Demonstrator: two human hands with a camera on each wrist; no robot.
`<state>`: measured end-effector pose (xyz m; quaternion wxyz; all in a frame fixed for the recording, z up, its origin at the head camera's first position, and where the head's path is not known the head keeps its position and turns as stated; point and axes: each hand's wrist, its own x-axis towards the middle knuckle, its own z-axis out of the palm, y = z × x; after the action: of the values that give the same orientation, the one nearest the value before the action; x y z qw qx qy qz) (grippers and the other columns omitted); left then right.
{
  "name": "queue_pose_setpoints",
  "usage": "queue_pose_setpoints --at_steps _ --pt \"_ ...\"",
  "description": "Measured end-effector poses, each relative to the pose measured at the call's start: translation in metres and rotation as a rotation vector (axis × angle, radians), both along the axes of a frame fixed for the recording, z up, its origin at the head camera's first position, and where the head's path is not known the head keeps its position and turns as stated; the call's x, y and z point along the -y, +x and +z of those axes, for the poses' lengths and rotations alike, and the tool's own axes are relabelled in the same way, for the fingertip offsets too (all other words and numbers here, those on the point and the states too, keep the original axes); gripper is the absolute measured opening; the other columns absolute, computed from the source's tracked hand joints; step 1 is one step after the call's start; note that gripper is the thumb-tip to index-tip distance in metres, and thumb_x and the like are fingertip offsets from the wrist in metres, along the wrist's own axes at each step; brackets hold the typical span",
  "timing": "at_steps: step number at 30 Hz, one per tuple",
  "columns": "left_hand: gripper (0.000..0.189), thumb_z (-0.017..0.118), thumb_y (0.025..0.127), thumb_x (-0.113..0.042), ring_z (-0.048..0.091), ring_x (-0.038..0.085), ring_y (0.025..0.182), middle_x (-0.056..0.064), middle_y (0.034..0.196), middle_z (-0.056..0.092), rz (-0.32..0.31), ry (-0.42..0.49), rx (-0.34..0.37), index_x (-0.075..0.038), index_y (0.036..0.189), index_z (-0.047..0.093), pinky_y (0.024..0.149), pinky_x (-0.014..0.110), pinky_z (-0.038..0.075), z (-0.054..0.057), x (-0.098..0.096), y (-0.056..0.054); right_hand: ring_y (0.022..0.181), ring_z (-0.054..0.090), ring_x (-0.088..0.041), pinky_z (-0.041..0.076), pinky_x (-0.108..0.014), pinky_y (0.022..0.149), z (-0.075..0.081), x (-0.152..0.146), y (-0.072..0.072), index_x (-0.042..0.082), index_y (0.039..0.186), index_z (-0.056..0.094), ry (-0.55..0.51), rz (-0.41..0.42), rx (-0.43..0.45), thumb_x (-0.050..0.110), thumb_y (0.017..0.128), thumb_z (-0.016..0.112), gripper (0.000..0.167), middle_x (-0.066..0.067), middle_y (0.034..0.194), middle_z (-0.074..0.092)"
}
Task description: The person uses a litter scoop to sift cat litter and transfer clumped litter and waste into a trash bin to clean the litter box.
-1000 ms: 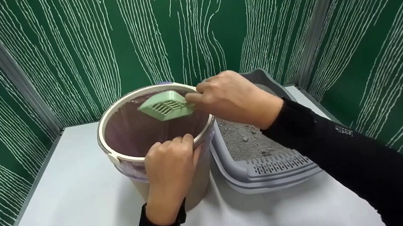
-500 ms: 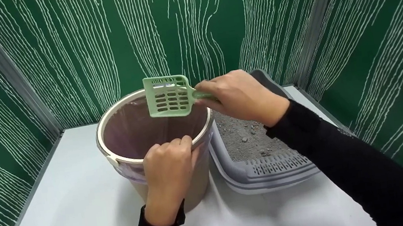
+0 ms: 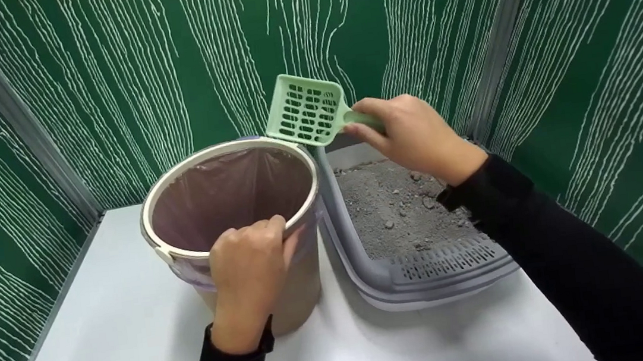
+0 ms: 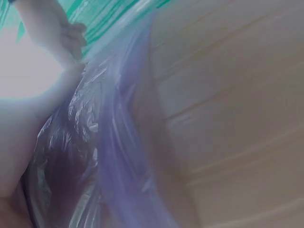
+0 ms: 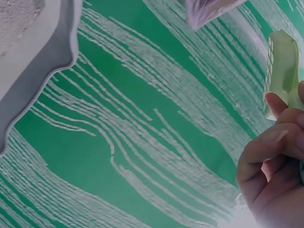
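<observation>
My right hand grips the handle of a green slotted litter scoop. The scoop is raised above the back right of the bin's rim, and its slots look free of clumps. With curled fingers my left hand holds the near rim of a beige trash bin, which is lined with a thin purplish bag. In the left wrist view the bag's purple edge hangs over the bin's outside. To the right stands a grey litter box with grey litter and small clumps in it.
Bin and litter box stand side by side on a white table. Green walls with white wavy lines enclose the back and sides. Grey metal posts rise at the back corners.
The scoop has turned from tipped over the bin to raised, moving up and right with my right hand. The bin has shifted slightly left with my left hand on it.
</observation>
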<state>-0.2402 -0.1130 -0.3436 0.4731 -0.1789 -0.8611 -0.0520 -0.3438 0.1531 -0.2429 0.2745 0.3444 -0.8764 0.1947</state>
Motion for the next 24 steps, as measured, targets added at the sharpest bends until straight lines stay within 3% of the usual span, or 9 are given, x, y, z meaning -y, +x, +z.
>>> queue_pose_setpoints --at_steps 12,24 --pt "0.042 0.089 0.086 -0.026 0.053 0.035 0.045 0.006 0.055 0.055 0.044 0.027 0.026 -0.01 0.069 0.055 0.043 0.045 0.039 0.002 0.039 -0.012 0.065 0.056 -0.019 0.044 -0.03 0.058 -0.021 -0.036 -0.019 0.008 0.124 0.073 -0.123 -0.148 0.213 0.036 0.108 0.063 0.033 -0.008 0.091 0.074" --pt "0.042 0.09 0.086 -0.025 0.053 0.035 0.045 0.009 0.055 0.055 0.079 0.012 0.06 -0.008 0.069 0.055 0.042 0.044 0.038 0.002 0.064 -0.018 0.081 0.067 -0.024 0.053 -0.042 0.076 -0.03 -0.06 -0.03 0.007 0.127 0.073 -0.151 -0.192 0.256 0.037 0.108 0.063 0.037 -0.013 0.111 0.078"
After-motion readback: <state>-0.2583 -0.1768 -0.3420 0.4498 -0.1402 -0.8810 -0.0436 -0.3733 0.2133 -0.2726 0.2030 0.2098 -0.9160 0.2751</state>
